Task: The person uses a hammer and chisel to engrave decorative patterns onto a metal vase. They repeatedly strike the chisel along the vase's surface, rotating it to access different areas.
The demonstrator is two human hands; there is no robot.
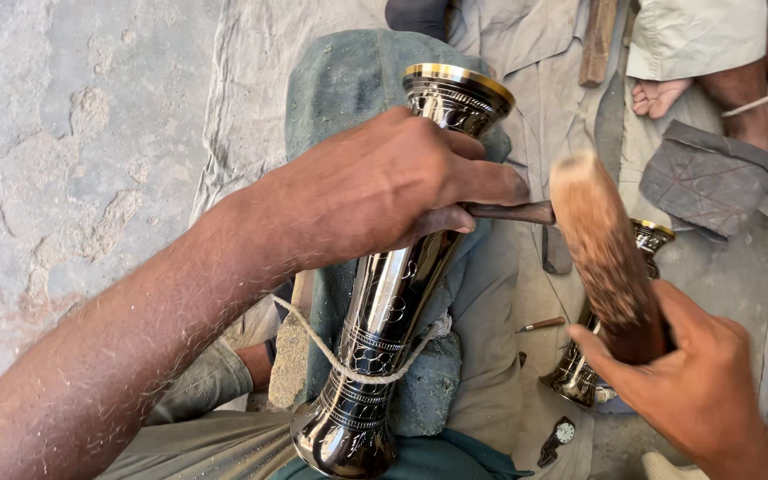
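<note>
A tall dark polished metal vase (384,311) with engraved bands and a gold rim lies tilted on a green-grey cloth pad (340,80). A thin rope (348,369) loops over its lower part. My left hand (384,182) rests on the vase's middle, shut on a slim dark chisel-like tool (513,212) that points right. My right hand (686,373) grips a thick wooden mallet (602,253), raised and blurred, just right of the tool's end.
A second similar vase (580,364) lies behind the mallet on a pale ground cloth (526,44). Another person's bare foot (660,96) and a grey slab (708,173) are at the upper right. A small tool (540,325) and a wristwatch (557,440) lie on the cloth. Rough concrete floor (73,133) spreads left.
</note>
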